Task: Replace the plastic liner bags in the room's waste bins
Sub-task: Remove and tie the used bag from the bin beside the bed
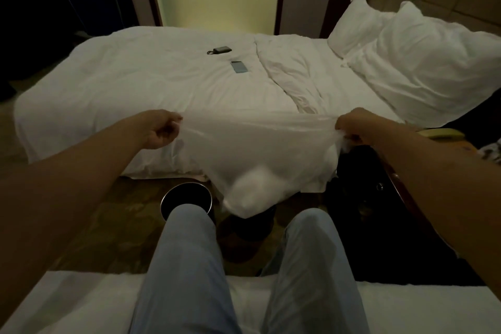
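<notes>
Grip first: your left hand (162,129) and right hand (352,127) each pinch a top corner of the clear liner bag (257,160), stretched flat in the air between them, in front of the bed (135,81). Looks like the shake-open step; the mouth isn't parted yet. Next, separate the two layers and lower it over the bare waste bin (186,196) on the floor by your left knee.

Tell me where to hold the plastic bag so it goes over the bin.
Keep hold of the plastic bag by its top edge, the left hand and right hand pinching opposite ends; it hangs stretched between them. Lower it from above into the bin, probably.
</notes>
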